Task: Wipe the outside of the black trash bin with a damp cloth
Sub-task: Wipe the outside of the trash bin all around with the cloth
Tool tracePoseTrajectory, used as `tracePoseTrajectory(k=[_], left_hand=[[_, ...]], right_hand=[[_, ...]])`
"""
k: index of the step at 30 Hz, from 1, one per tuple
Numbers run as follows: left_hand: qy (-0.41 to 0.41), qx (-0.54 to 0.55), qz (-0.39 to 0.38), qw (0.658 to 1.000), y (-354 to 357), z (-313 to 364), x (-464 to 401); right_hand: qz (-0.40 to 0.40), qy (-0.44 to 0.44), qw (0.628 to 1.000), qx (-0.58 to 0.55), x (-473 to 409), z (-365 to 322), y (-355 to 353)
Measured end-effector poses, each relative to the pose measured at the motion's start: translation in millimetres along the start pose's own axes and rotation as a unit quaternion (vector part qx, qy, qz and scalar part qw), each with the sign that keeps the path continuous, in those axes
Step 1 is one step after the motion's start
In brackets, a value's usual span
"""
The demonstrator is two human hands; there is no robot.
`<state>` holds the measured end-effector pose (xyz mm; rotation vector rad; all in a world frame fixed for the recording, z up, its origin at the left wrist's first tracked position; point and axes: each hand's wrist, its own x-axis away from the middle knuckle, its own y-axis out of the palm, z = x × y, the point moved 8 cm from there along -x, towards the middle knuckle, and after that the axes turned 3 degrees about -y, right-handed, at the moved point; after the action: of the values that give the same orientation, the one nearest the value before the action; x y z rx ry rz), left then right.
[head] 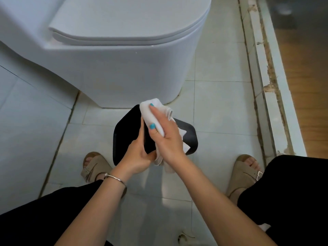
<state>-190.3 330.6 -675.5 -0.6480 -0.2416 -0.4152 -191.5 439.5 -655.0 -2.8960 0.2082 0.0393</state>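
Evidently the small black plastic trash bin (124, 125) with rounded corners stands on the pale tiled floor (221, 107) just in front of the white ceramic toilet (115, 68), between the person's two feet in beige sandals (94, 166), so that both arms can reach it from a crouch. A black piece, seemingly the bin's lid or a flap, stands tilted up on edge above the bin's mouth, and the left hand (136, 157) grips its near lower corner, fingers curled round the edge, most likely to brace it against the push of wiping. The right hand (166, 137) holds the folded white cloth (152, 110), thumb and fingers pressing it against the raised black surface; part of the cloth sticks out beyond the fingertips and a loose end hangs below the wrist, so only the folded pad under the fingers appears to do the work. Holding the piece upright probably gives the cloth a firm face to rub against. Much is hidden: the hands and cloth cover the middle of the bin, so I cannot tell whether the raised piece is hinged or detached, nor what is inside the bin. Its outer walls are mostly out of sight from above, and whether the cloth is damp cannot be judged. The legs in black trousers (292, 192) are cut off by the frame's lower edge.
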Motion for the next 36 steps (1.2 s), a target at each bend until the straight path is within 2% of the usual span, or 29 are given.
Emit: tracePoseTrajectory(k=[5,9,16,19,22,25,30,36], left_hand=[[0.006,0.040,-0.017,0.999,-1,-4,4],[-0.014,0.029,0.003,0.999,-14,-15,5],[-0.002,-0.001,-0.016,1.000,-4,0,3],[-0.017,0.007,-0.003,1.000,-6,-6,0],[-0.005,0.033,0.010,0.999,-8,-6,-3],[0.006,0.064,-0.003,0.998,-9,-5,-4],[0.014,0.075,-0.015,0.997,-10,2,-4],[-0.006,0.042,0.000,0.999,-25,-7,-8]], right_hand=[[-0.020,-0.004,0.997,0.068,3,15,-4],[-0.010,0.019,0.995,0.102,1,49,-19],[0.098,0.234,0.967,0.022,13,131,-71],[0.085,0.176,0.980,0.035,10,106,-53],[0.030,0.060,0.998,0.002,7,53,-22],[-0.033,0.006,0.999,-0.015,18,22,-1],[-0.060,-0.024,0.998,0.027,25,21,-4],[-0.058,0.037,0.995,0.072,36,65,-23]])
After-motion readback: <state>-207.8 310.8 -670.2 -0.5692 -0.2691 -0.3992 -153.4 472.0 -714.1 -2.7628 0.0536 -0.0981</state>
